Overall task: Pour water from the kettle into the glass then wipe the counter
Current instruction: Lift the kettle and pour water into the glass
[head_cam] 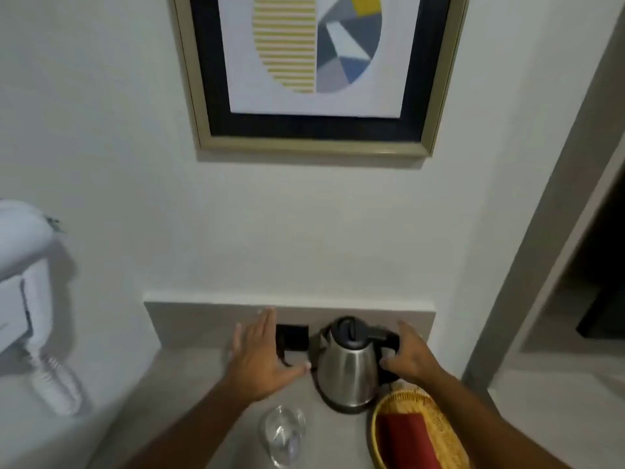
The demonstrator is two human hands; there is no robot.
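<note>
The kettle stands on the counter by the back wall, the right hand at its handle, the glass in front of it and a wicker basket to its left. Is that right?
Not quite. The head view shows the wicker basket to the right of the kettle, in front of it, not to its left. The rest holds: the right hand is at the handle, and the glass stands in front.

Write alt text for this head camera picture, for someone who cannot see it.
A person's right hand reaches for the handle of a steel kettle on a grey counter, while the left hand hovers open beside it. An empty glass and a basket sit nearer, below a framed picture.
</note>
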